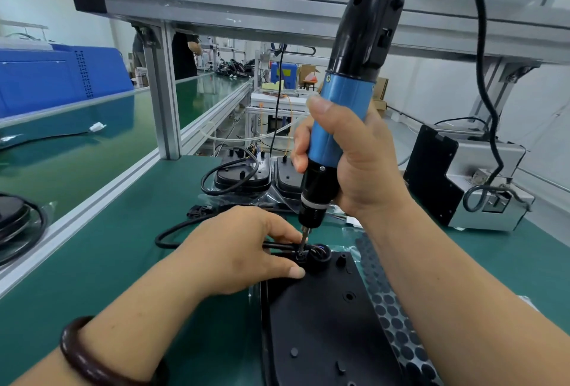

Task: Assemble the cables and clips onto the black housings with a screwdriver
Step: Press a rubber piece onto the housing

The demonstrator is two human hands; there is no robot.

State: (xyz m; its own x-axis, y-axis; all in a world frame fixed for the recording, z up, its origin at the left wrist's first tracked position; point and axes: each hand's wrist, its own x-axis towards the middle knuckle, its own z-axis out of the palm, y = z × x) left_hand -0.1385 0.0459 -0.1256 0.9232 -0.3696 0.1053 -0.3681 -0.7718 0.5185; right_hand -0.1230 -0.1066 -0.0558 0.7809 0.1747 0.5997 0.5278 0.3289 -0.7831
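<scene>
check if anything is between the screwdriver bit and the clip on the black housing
Nothing visible is. The right hand grips the screwdriver, and its bit comes straight down onto the clip at the black housing's far edge. The left hand pinches the clip from the side, forefinger and thumb flanking the bit, not under it.

The right hand (pixel 348 157) is raised above the bench mat. Its fingers and thumb are wrapped round the blue barrel of an upright electric screwdriver (pixel 339 114), thumb tip uppermost, and the bare forearm slants down to the near right corner. The left hand (pixel 243 250) lies low, knuckles up, forefinger and thumb pinching the black cable (pixel 172 231) beside the bit. Its bare forearm runs back to the near left corner, with a dark bangle (pixel 89 355) at the wrist.
</scene>
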